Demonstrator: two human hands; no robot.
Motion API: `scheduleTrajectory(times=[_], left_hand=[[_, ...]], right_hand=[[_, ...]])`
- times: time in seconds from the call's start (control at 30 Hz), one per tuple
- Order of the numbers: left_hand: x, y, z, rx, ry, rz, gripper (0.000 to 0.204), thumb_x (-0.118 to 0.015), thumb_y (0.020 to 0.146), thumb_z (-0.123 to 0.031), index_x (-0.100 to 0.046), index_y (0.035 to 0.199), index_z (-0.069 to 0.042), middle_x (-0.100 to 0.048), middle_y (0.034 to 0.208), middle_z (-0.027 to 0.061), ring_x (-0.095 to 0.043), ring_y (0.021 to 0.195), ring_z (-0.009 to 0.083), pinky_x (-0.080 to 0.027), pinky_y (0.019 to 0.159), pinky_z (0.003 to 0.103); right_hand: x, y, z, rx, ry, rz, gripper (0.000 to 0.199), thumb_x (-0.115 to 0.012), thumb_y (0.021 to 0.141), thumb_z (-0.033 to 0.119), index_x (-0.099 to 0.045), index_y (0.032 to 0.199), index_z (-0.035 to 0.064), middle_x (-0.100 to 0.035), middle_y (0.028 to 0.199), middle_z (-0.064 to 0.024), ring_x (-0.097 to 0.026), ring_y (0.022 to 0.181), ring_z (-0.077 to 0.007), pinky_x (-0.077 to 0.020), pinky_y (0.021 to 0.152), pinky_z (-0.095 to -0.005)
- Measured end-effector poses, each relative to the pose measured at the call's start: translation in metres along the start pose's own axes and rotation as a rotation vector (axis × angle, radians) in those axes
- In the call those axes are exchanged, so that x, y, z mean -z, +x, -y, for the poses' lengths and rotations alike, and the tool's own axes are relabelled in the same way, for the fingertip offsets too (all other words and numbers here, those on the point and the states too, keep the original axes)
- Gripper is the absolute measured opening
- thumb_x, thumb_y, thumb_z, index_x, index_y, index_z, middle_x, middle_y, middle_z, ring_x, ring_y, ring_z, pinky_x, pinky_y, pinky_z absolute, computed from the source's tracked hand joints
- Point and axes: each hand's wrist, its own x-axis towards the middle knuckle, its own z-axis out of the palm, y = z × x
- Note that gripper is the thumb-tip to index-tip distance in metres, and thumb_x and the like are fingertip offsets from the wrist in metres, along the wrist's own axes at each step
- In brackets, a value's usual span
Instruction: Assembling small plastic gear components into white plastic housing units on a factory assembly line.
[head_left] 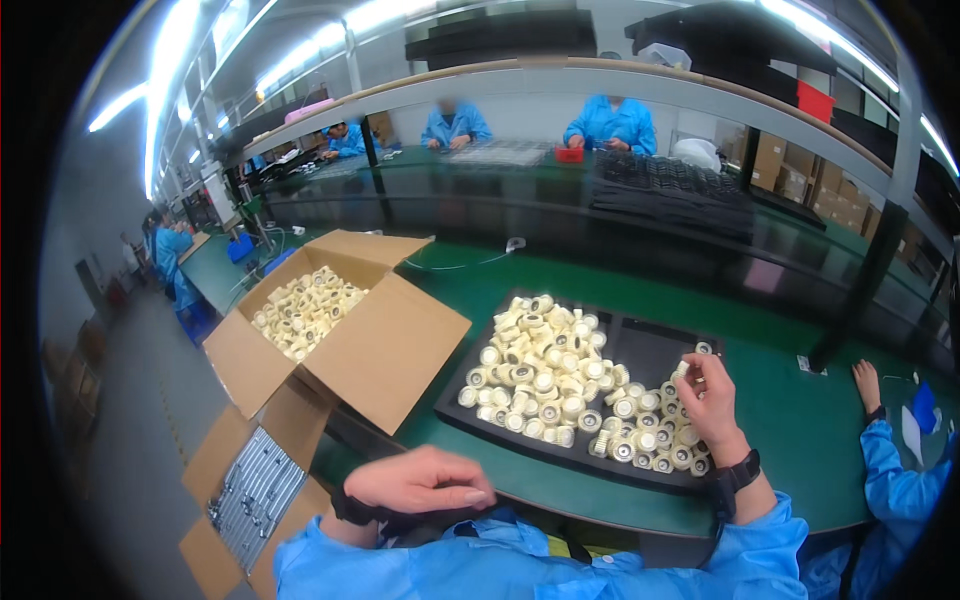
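My right hand (712, 402) is over the right part of a black divided tray (640, 345). Thumb and fingertips pinch a small round cream plastic piece (682, 369) with a ribbed side. Below the hand, similar cream pieces (648, 440) lie close together, many with their round grey-centred faces up. A taller loose heap of the same pieces (545, 365) fills the tray's left part. My left hand (425, 480) hovers by the table's front edge, back up, fingers loosely stretched to the right, with nothing visible in it.
An open cardboard box (385, 345) full of cream pieces stands left of the tray. Lower left, another open box (205, 555) holds silvery rods. A co-worker's arm (895, 470) rests at the green table's right. A dark post (860, 290) rises behind; several people sit beyond.
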Motion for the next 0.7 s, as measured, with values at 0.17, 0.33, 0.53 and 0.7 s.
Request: scheduleTrajectory(times=[0.17, 0.33, 0.53, 0.7], left_hand=[[0.073, 0.083, -0.100, -0.373, 0.320, -0.325, 0.022, -0.056, 0.092, -0.016, -0.061, 0.101, 0.003, -0.065, 0.098, 0.0098, -0.064, 0.090, 0.0181, -0.049, 0.081, 0.030], [0.206, 0.227, -0.084, -0.262, 0.303, -0.949, 0.023, -0.061, 0.088, -0.023, -0.063, 0.097, -0.002, -0.064, 0.086, 0.0037, -0.063, 0.076, 0.0111, -0.048, 0.065, 0.024], [0.324, 0.343, 0.078, 0.290, 0.687, -1.027, 0.032, -0.067, 0.076, -0.028, -0.065, 0.088, 0.002, -0.067, 0.074, 0.0163, -0.067, 0.064, 0.0235, -0.052, 0.056, 0.034], [0.315, 0.379, 0.136, 0.494, 0.717, -0.748, 0.051, -0.072, 0.073, -0.042, -0.068, 0.096, 0.004, -0.067, 0.096, 0.0251, -0.063, 0.098, 0.0372, -0.051, 0.085, 0.040]], right_hand=[[-0.001, -0.001, -0.001, -0.016, 0.028, 0.052, 0.027, -0.067, 0.077, 0.000, -0.059, 0.103, -0.0016, -0.057, 0.093, -0.0067, -0.059, 0.076, -0.0121, -0.0486, 0.059, -0.0221], [0.001, 0.004, 0.005, -0.036, 0.041, 0.059, 0.028, -0.068, 0.078, 0.001, -0.059, 0.104, -0.0009, -0.059, 0.098, -0.0098, -0.062, 0.076, -0.0139, -0.0495, 0.058, -0.0231], [0.000, 0.010, -0.004, -0.124, 0.032, 0.090, 0.030, -0.069, 0.077, 0.001, -0.058, 0.106, -0.0009, -0.059, 0.099, -0.0100, -0.061, 0.076, -0.0143, -0.0492, 0.059, -0.0232], [0.003, 0.007, -0.003, -0.142, 0.030, 0.105, 0.033, -0.069, 0.076, 0.000, -0.058, 0.107, -0.0018, -0.059, 0.101, -0.0114, -0.060, 0.076, -0.0145, -0.0489, 0.060, -0.0232]])
